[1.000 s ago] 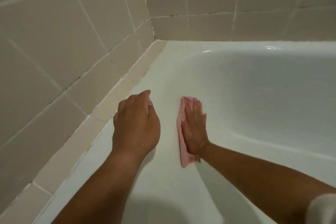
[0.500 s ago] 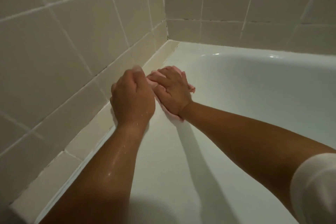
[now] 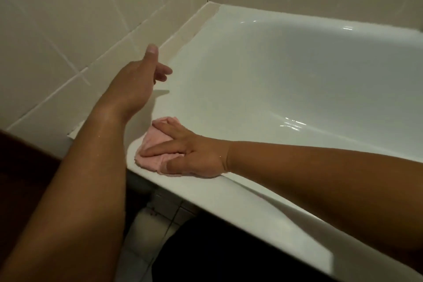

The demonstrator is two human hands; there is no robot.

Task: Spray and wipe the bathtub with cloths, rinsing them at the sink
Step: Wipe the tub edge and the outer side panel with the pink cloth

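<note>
A: Wiping step, no question. The right hand [image 3: 194, 155] is flat on the pink cloth [image 3: 152, 154], fingers [image 3: 160, 149] straight and a little spread, pressing it down rather than gripping it.

B: And where does the cloth sit?

A: On the near rim of the bathtub [image 3: 206, 190], right at the corner where that rim meets the end ledge. It's bunched under the palm, with a fold poking out past the fingertips.

B: The left hand [image 3: 137, 78]?

A: Up in the air over the end ledge, close to the tiled wall [image 3: 68, 18]. Fingers loose and parted, thumb raised – it holds nothing and touches nothing that I can make out.

B: Any spray bottle, any sink?

A: Neither in shot. The basin shows wet glints on its far slope, so I'd judge some spraying is done, but that's a reading, not a fact.

B: What does the next move ask for?

A: Firm downward pressure with the palm and a steady sweep along the rim – the cloth is crumpled, so it could roll or slip off the rounded edge if the push goes light. Flattening it out would cover more surface. A rinse at the sink looks a way off to me.
</note>
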